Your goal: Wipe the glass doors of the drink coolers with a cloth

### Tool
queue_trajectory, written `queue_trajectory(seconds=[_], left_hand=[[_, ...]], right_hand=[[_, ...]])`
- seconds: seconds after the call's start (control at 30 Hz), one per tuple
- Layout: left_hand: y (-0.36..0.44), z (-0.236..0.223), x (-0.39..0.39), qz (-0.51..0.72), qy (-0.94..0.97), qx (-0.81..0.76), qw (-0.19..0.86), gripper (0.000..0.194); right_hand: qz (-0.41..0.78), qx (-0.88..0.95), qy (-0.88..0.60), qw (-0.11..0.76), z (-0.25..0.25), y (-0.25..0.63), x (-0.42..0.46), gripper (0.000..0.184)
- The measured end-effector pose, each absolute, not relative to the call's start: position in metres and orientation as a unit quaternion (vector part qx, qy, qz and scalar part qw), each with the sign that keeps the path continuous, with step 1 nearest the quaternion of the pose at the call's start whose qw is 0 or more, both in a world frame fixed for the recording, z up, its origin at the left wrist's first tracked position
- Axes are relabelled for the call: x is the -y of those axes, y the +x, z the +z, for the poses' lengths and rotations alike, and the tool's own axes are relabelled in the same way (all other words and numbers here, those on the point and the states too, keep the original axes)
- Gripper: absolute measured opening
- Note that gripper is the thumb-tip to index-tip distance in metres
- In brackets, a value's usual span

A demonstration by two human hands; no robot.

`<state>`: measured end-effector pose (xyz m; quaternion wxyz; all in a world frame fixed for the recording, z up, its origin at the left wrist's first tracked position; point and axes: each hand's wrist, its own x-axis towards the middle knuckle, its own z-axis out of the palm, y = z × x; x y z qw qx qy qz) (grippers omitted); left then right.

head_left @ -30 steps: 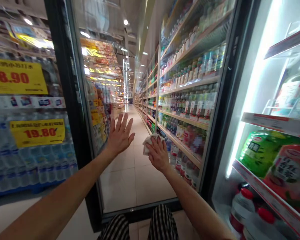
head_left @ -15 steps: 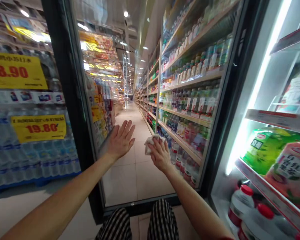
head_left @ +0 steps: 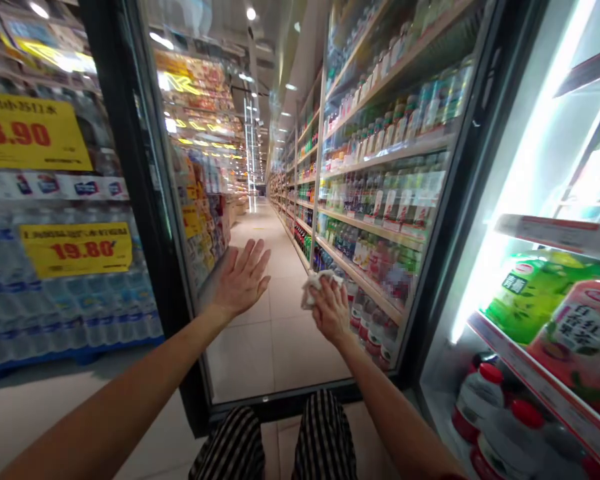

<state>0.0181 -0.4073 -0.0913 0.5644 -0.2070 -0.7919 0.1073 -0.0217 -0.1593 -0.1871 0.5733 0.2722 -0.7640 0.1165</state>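
A glass door [head_left: 245, 360] in a black frame stands right in front of me, and an aisle shows through it. My left hand [head_left: 243, 277] lies flat against the pane with its fingers spread, holding nothing. Over to the right, my right hand [head_left: 331, 310] presses a crumpled white cloth [head_left: 311, 291] to the glass. The fingers lie over the cloth, which sticks out past them on the left and top.
On the right, a lit cooler holds a green pack [head_left: 535, 283], a pink pack [head_left: 580, 333] and red-capped bottles [head_left: 480, 393]. Yellow price signs [head_left: 75, 250] hang before stacked water bottles [head_left: 15, 300] on the left. My knees in checked trousers [head_left: 325, 433] are near the door's lower edge.
My right hand has slid the cloth a short way to the right across the glass. My left hand has stayed in about the same place.
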Motion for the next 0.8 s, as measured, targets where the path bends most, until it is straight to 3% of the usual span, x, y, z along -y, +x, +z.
queue_trajectory(seconds=[0.17,0.23,0.37,0.47,0.63,0.7,0.8], left_hand=[[0.02,-0.105,0.406,0.103,-0.205,0.792,0.565,0.064],[0.019,-0.107,0.407,0.105,-0.206,0.789,0.57,0.064],[0.02,-0.111,0.411,0.13,-0.212,0.781,0.573,0.059],[0.023,-0.116,0.416,0.145,-0.219,0.786,0.559,0.053],[0.026,-0.122,0.418,0.138,-0.212,0.793,0.554,0.053],[0.025,-0.123,0.418,0.131,-0.216,0.794,0.553,0.054],[0.023,-0.123,0.42,0.121,-0.227,0.788,0.56,0.055]], right_hand=[[0.29,0.697,-0.053,0.653,-0.185,-0.039,0.119,0.056],[0.274,0.711,0.014,0.648,-0.187,-0.031,0.146,0.058],[0.129,0.763,0.283,0.567,-0.2,-0.013,0.192,0.052],[0.123,0.768,0.23,0.585,-0.206,-0.023,0.155,0.05],[0.307,0.699,-0.08,0.641,-0.199,-0.047,0.099,0.056],[0.298,0.712,-0.031,0.635,-0.202,-0.038,0.126,0.058],[0.186,0.764,0.199,0.585,-0.214,-0.018,0.174,0.057]])
